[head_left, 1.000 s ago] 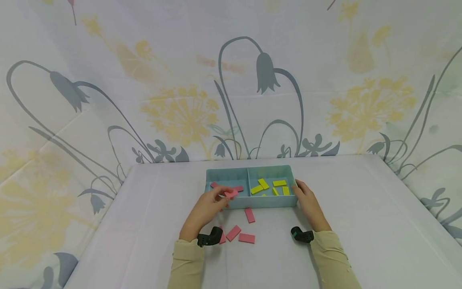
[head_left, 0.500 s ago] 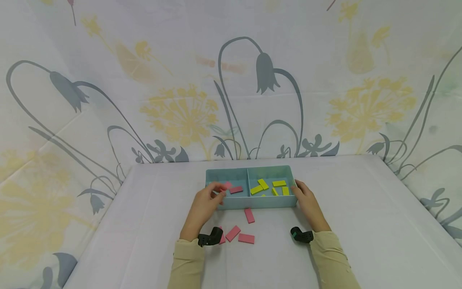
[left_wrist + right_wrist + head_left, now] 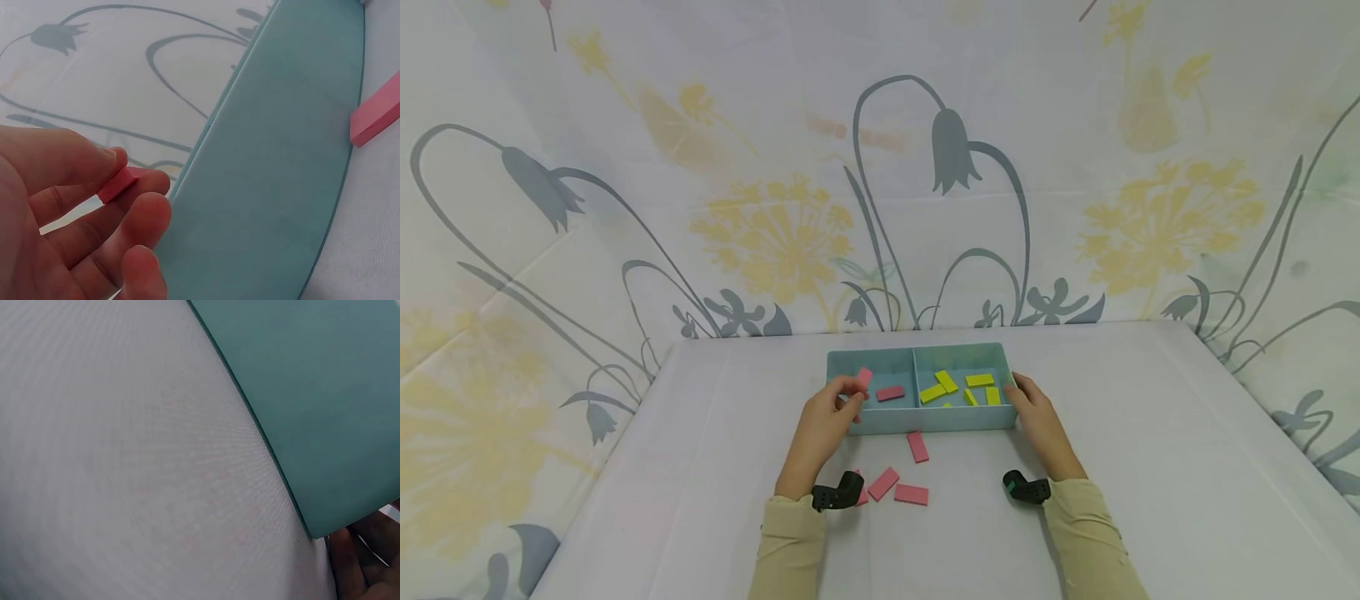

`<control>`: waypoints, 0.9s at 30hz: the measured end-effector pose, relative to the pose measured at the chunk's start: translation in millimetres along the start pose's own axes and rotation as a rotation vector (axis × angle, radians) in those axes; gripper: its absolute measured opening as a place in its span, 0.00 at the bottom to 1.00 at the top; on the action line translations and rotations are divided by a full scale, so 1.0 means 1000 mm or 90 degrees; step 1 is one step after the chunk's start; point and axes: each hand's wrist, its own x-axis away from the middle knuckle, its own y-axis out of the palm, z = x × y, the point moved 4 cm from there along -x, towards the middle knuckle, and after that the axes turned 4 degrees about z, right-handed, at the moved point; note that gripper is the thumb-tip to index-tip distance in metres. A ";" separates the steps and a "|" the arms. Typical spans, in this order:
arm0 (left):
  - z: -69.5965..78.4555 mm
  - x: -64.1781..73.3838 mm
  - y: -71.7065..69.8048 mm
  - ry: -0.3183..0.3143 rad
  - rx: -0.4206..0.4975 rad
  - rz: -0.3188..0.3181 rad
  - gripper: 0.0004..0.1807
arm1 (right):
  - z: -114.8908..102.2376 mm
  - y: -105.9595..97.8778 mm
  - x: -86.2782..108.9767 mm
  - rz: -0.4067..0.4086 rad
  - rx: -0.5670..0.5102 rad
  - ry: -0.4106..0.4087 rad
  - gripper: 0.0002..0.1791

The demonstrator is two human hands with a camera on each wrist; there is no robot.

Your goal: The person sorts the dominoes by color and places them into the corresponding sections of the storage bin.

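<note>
A light blue two-compartment tray [image 3: 925, 421] sits on the white table. Over its left compartment, my left hand [image 3: 842, 398] pinches a pink piece [image 3: 863, 377] between thumb and fingers; the left wrist view shows that pink piece [image 3: 119, 184] beside the tray wall [image 3: 281, 156]. Another pink piece [image 3: 891, 392] lies in the left compartment. Several yellow pieces [image 3: 981, 381] lie in the right compartment. My right hand [image 3: 1033, 410] holds the tray's right end, and only its edge [image 3: 359, 569] shows by the tray [image 3: 312, 394] in the right wrist view.
Loose pink pieces lie on the cloth in front of the tray: one [image 3: 917, 447] close to it, two more [image 3: 883, 483] [image 3: 912, 494] nearer me, and another partly hidden behind the left wrist camera [image 3: 835, 497]. A flowered cloth hangs behind the table.
My left hand has carried the pink piece from the tray's front wall back and left over the left compartment. The right hand has stayed on the tray.
</note>
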 end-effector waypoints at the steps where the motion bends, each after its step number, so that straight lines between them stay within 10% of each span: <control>1: 0.000 0.000 0.000 -0.001 0.003 -0.001 0.06 | 0.000 0.000 0.000 0.000 0.001 0.000 0.35; 27: -0.002 -0.001 0.001 -0.014 -0.003 -0.017 0.15 | -0.004 0.000 0.002 -0.003 -0.004 0.013 0.34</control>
